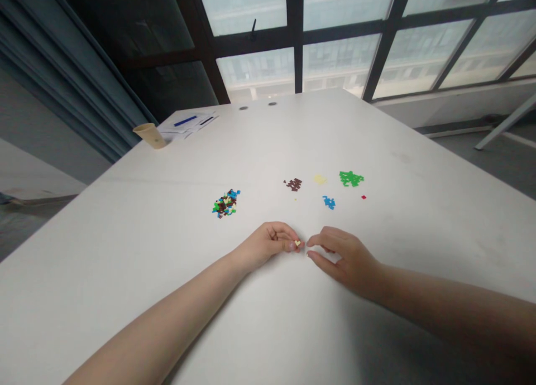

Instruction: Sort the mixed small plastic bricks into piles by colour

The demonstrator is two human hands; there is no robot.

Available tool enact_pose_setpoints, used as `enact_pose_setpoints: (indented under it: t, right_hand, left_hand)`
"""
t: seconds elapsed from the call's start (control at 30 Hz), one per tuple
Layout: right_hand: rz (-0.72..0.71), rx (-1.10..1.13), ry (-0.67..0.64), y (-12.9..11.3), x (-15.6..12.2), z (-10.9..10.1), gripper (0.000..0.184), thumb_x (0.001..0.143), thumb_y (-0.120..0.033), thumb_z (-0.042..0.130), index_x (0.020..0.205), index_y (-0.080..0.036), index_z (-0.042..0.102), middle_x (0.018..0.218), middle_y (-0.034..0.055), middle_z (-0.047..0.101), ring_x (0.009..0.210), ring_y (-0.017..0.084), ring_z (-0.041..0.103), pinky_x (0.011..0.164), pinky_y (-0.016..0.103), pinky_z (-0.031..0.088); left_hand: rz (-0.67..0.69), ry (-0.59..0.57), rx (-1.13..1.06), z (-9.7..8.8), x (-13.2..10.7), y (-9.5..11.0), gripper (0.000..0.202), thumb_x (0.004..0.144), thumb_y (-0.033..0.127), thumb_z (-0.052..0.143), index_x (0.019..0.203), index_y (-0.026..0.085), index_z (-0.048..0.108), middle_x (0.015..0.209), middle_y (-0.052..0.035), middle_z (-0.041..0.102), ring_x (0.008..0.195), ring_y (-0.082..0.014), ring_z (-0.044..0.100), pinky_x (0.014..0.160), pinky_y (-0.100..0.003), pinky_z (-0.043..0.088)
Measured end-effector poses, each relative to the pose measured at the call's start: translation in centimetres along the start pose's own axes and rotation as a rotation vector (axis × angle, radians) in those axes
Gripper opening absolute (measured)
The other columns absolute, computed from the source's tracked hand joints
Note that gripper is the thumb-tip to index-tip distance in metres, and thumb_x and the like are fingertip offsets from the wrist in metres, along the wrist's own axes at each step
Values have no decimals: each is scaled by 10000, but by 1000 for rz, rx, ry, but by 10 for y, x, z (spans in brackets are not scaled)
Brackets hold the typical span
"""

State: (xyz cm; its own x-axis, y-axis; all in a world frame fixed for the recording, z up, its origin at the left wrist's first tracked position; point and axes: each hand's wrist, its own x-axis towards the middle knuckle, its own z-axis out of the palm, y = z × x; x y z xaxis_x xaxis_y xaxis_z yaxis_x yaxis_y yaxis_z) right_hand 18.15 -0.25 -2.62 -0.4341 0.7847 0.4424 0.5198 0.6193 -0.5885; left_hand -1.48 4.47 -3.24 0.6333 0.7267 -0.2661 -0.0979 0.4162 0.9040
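Counter inventory: 2 hands, the left hand and right hand; 1 yellow piece in the left; 1 mixed pile at 11 o'clock; 4 single-colour piles at 12 to 1 o'clock: brown pile, yellow pile, green pile, blue pile; 1 red piece at 1 o'clock; 1 cup at 10 o'clock.

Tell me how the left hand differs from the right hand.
The left hand pinches a small yellow piece at its fingertips, while the right hand holds nothing. The left hand's fingers are curled closed; the right hand's are parted. Both are bare, their fingertips close together above the white table.
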Motion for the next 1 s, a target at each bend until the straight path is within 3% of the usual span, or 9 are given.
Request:
enact_pose_setpoints:
  t: [0.23, 0.5, 0.7, 1.0]
  right_hand:
    - [-77, -4, 47, 1, 0, 1, 133, 834, -230, 483, 818, -200, 612, 635, -3, 526, 617, 103, 485, 600, 222, 378]
    - [-113, 4, 64, 3, 0, 3, 107, 817, -208, 512, 786, -182, 611, 632, 6, 544, 614, 108, 488, 597, 229, 383]
    - [-97, -42, 30, 4, -1, 2, 124, 812, -246, 525, 856, -190, 626, 643, 7, 550, 626, 113, 501, 601, 231, 388]
    - [-102, -33, 35, 5, -1, 4, 115, 801, -188, 522, 842, -188, 630, 651, 9, 558, 625, 115, 487, 609, 240, 379]
  left_hand:
    - [-20, -15, 22, 8, -3, -3, 148, 606, 214, 726, 702, 124, 656, 700, -29, 679, 653, -107, 596, 697, -233, 428]
    - [-17, -16, 45, 16, -4, 1, 155, 589, 190, 736, 684, 122, 633, 587, 11, 626, 567, -75, 549, 617, -198, 415]
    - [11, 25, -30, 13, -2, -3, 224, 588, 180, 741, 756, 128, 603, 702, -19, 675, 632, -96, 596, 655, -216, 423]
    - [-9, -2, -22, 17, -3, -2, 254, 610, 200, 732, 789, 135, 563, 696, -33, 693, 648, -125, 621, 672, -235, 423]
